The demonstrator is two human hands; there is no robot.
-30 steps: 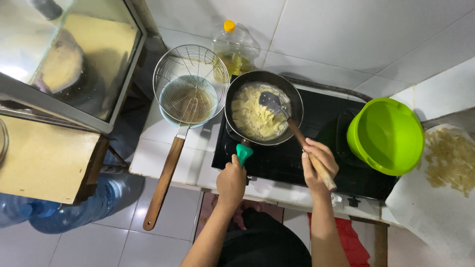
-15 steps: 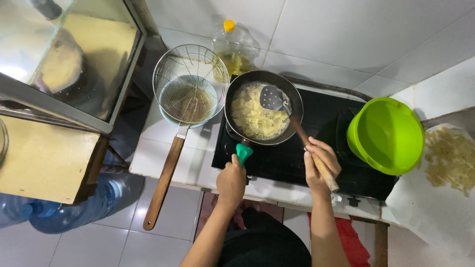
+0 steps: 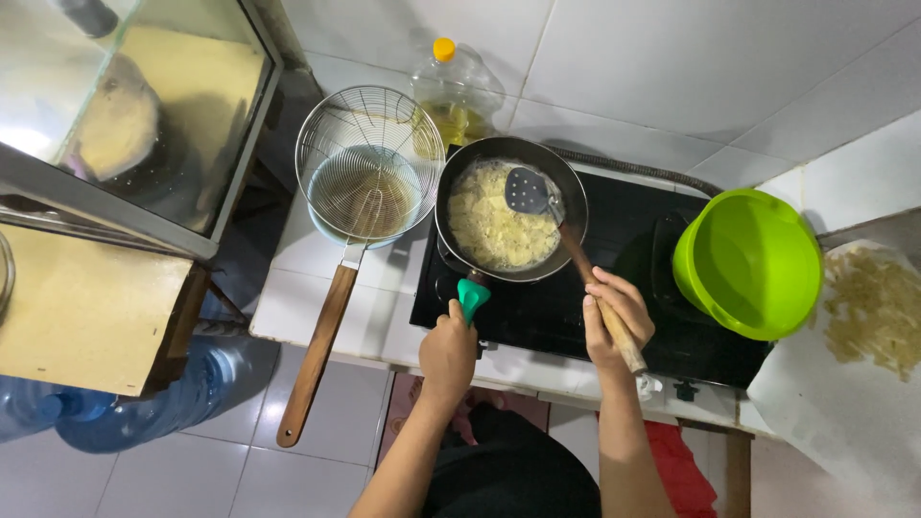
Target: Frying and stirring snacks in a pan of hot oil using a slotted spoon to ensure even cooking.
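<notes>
The pan (image 3: 510, 209) sits on the left burner of the black stove (image 3: 614, 288), at the far side of the counter from the person. It holds a layer of pale sliced pieces (image 3: 494, 230) in oil. Its teal handle (image 3: 472, 295) points toward the near edge, straight at the left hand (image 3: 447, 353).

The left hand is closed around the near end of that handle; the fingers wrap it and are not spread. The hand lies directly near of the pan, so the handle's long axis runs near to far, in line with the forearm.

The right hand (image 3: 617, 317) is closed around the wooden shaft of the spatula (image 3: 566, 240), gripping its near end. The spatula's long axis runs diagonally: from the hand at near right up to the slotted blade (image 3: 526, 190) at far left. The blade is over the far part of the pan, above the slices; whether it touches them cannot be told.

Both hands are near the pan. The left holds it through the handle; the right reaches it only through the spatula.

A wire skimmer (image 3: 367, 173) rests over a bowl just left of the pan, its wooden handle pointing near. An oil bottle (image 3: 453, 94) stands behind the pan. A green bowl (image 3: 750, 261) sits on the right of the stove, well apart from both hands. More pale slices (image 3: 875, 307) lie on white paper at far right.
</notes>
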